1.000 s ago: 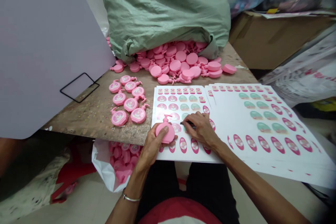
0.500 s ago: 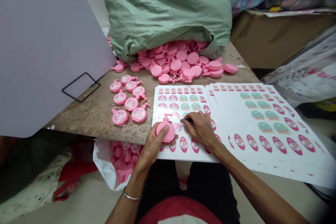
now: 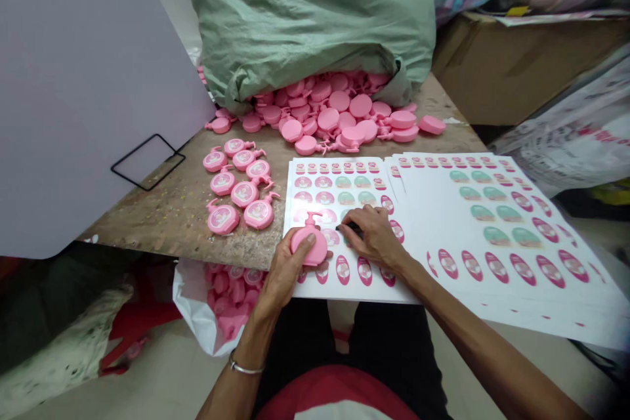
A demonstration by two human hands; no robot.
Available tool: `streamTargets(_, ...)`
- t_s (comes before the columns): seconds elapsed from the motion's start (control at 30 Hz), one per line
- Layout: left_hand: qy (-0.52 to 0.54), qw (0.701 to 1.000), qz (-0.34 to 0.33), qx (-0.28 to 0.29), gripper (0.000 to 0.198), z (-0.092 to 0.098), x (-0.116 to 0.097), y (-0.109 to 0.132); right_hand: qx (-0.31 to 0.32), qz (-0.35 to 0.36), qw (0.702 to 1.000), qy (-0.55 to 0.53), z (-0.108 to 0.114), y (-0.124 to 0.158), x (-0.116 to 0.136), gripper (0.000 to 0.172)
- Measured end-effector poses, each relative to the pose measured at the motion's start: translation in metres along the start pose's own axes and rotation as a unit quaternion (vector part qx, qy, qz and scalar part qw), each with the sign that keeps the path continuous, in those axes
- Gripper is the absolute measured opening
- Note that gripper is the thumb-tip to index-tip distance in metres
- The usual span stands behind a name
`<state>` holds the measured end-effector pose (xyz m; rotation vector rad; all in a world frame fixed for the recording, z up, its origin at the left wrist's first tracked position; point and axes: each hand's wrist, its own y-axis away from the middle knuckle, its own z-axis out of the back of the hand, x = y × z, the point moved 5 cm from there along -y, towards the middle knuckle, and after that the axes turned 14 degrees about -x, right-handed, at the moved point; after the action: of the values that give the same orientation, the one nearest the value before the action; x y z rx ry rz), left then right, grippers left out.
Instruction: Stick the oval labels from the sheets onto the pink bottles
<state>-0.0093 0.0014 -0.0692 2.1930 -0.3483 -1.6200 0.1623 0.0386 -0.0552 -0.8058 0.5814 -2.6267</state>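
Observation:
A pink toy pump bottle (image 3: 309, 247) is held upright in my left hand (image 3: 284, 266), its plain side up and my thumb across it. It hovers over the lower left of a sticker sheet (image 3: 315, 290). My right hand (image 3: 370, 233) pinches a small dark slim tool (image 3: 351, 227), whose kind I cannot make out. The tool's tip is at a pink oval sticker (image 3: 331, 236) on that sheet, just right of the bottle. To the left, several pump bottles with stickers on them (image 3: 245, 194) lie in rows on the table.
A green sack (image 3: 310, 13) spills a heap of plain pink bottles (image 3: 339, 119) at the back. More sticker sheets (image 3: 428, 210) lie on the right. A white bag (image 3: 189, 305) of pink bottles hangs below the table's front edge. A grey panel (image 3: 88, 92) stands at left, a cardboard box (image 3: 522, 72) at right.
The view has shifted very slightly. Both hands stay nearly in place, with the tool's tip still at the pink sticker beside the bottle.

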Motion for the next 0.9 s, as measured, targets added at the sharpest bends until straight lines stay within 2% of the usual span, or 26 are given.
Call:
streamTargets(0.1, -0.005, 1.000, -0.003, 0.001, 0.041, 0.000, 0.001, -0.001, -0.002, 0.002, 1.000, 0.003, -0.004, 0.001, 0.005, 0.015)
streamTargets(0.3, 0.002, 1.000, 0.000, -0.002, 0.039, 0.000, 0.001, 0.000, -0.056, -0.005, 0.998, 0.031, 0.003, 0.003, 0.003, 0.015)
streamTargets(0.63, -0.005, 1.000, 0.001, -0.002, 0.039, -0.001, 0.000, 0.000, -0.059, 0.002, 0.996, 0.073, 0.009, 0.016, 0.006, 0.018)
streamTargets(0.9, -0.015, 1.000, -0.007, -0.006, 0.038, -0.001, 0.001, 0.000, -0.050, -0.029, 0.997, 0.050, 0.007, 0.017, 0.006, 0.014)
